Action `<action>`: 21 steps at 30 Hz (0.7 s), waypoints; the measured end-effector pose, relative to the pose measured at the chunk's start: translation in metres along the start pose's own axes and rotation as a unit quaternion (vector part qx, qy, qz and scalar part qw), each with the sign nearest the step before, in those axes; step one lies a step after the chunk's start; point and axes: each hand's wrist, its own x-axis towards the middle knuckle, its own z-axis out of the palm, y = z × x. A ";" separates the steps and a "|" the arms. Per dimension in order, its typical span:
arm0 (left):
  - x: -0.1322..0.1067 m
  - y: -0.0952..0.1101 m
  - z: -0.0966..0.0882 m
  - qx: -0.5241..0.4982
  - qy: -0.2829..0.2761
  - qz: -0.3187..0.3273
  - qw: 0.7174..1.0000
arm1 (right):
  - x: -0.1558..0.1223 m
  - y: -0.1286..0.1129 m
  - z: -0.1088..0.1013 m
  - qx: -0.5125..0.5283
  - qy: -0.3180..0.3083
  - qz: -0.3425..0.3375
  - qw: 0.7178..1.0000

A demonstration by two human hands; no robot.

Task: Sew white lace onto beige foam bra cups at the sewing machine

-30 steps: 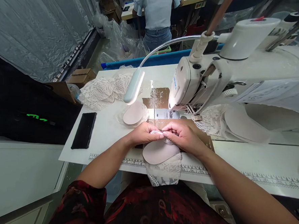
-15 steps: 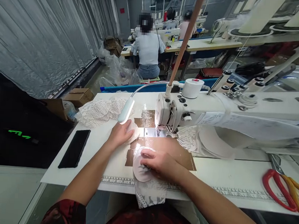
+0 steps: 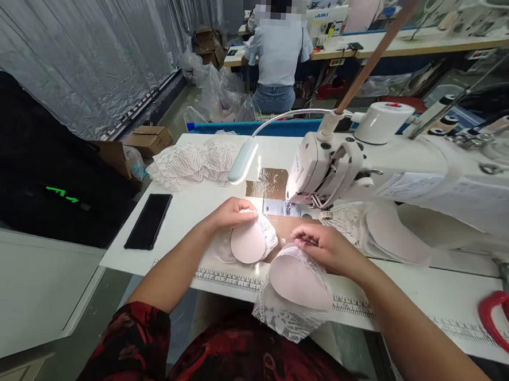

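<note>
My left hand (image 3: 229, 213) is closed on the top edge of a pink padded cup with lace (image 3: 250, 243), holding it tilted up from the white sewing table (image 3: 183, 220). My right hand (image 3: 320, 246) pinches the rim of a second pink cup edged in white lace (image 3: 297, 279), which hangs partly over the table's front edge. Both hands sit just in front of the white sewing machine (image 3: 325, 160) and its needle plate (image 3: 285, 208).
A black phone (image 3: 148, 221) lies at the table's left. A lace pile (image 3: 191, 161) sits at the back left, more cups and lace (image 3: 381, 230) lie under the machine arm, red scissors (image 3: 499, 317) lie at far right. A person in a pale top (image 3: 278, 54) sits behind.
My left hand has come back from the pile under the lamp with a second cup. My right hand has lifted the first cup's rim. The view has shifted.
</note>
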 end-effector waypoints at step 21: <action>0.000 0.001 0.023 0.105 -0.075 0.085 0.988 | 0.035 -0.019 0.030 0.242 0.040 0.043 0.969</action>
